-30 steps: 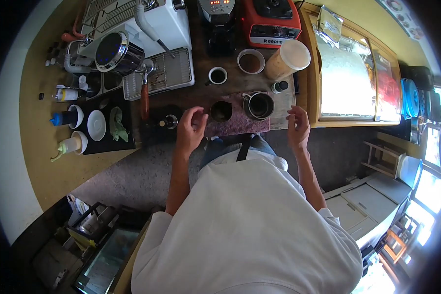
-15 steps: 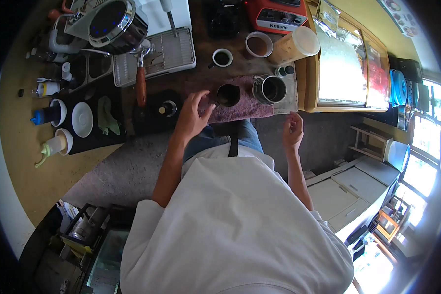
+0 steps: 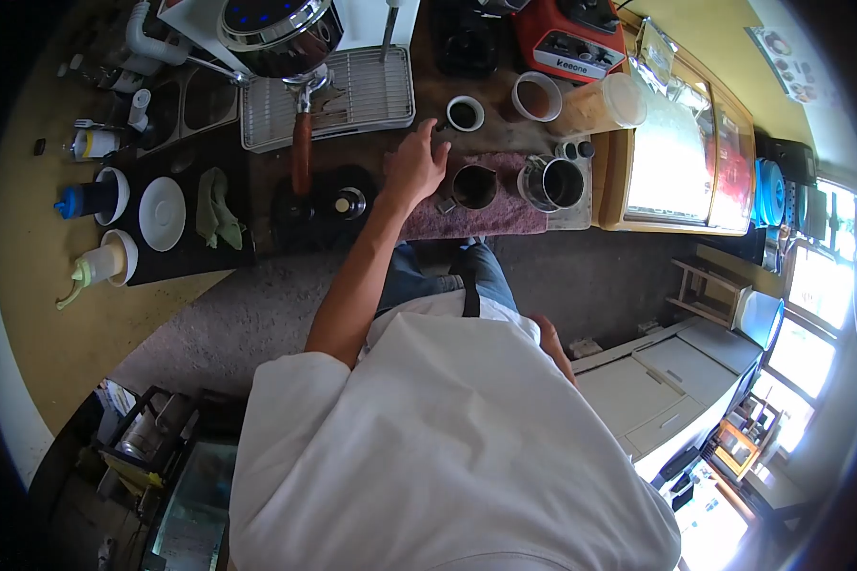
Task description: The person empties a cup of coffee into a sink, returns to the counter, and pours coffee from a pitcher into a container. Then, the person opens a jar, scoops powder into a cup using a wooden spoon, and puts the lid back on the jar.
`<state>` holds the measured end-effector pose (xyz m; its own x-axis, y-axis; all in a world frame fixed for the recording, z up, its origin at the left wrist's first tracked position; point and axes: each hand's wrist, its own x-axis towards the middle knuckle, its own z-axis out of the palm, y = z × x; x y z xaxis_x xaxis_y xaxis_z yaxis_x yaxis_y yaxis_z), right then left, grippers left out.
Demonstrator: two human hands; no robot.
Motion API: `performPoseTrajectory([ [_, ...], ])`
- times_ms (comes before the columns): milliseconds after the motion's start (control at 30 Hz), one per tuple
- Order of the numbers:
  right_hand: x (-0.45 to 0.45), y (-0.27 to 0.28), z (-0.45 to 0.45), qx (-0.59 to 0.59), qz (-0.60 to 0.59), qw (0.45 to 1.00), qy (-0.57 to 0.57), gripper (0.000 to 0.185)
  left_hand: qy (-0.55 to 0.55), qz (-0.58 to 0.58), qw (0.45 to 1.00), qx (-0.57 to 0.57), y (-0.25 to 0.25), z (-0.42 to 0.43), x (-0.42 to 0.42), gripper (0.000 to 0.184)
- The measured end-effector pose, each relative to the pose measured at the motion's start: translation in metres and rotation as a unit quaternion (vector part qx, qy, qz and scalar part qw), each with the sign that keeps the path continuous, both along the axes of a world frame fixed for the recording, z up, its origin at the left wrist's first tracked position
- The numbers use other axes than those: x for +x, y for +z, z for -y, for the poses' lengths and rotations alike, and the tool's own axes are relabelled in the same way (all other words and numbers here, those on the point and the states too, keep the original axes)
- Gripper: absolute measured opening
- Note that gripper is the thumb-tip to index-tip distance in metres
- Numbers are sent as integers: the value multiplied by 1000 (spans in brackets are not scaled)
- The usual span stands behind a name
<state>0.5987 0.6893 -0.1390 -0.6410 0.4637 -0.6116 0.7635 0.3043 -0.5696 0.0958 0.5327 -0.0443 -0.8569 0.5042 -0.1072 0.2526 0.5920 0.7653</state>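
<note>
My left hand (image 3: 419, 162) reaches over the counter, its index finger and thumb apart, beside the handle of a small cup of dark liquid (image 3: 464, 114). Nothing shows between the fingers. Just right of my left wrist, a dark-filled metal pitcher (image 3: 474, 187) rests on a purple towel (image 3: 428, 223). A second metal pitcher (image 3: 554, 183) stands at the towel's right end. My right hand (image 3: 547, 333) is low at my side by the hip, its fingers hidden.
An espresso machine with a wooden-handled portafilter (image 3: 302, 157) and drip tray (image 3: 367, 95) stands at back left. A tamper (image 3: 349, 203) lies nearer. Behind are a brown-filled tub (image 3: 537, 96), a clear container (image 3: 600, 105) and a red blender base (image 3: 571, 43). A glass-fronted cabinet (image 3: 671, 143) borders the right.
My left hand has moved forward and right, from beside the dark-filled pitcher to the small cup's handle. My right hand has dropped from the counter's edge to my side. The view has shifted slightly.
</note>
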Motion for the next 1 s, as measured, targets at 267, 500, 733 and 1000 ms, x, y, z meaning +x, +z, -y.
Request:
performPoseTrajectory([
  [267,-7,-5,16,-83,12,985,-151,41,-50,87,995,9,-51,-27,-37,43],
  [500,-13,0,31,-95,-15,987,-129,45,-36,306,947,88,-27,-26,-43,30],
  [733,-8,-2,38,-98,0,983,-153,44,-21,293,945,142,-45,-31,-34,22],
  [1000,-5,-11,42,-65,-3,989,-132,44,34,301,918,256,-43,-28,-19,22],
])
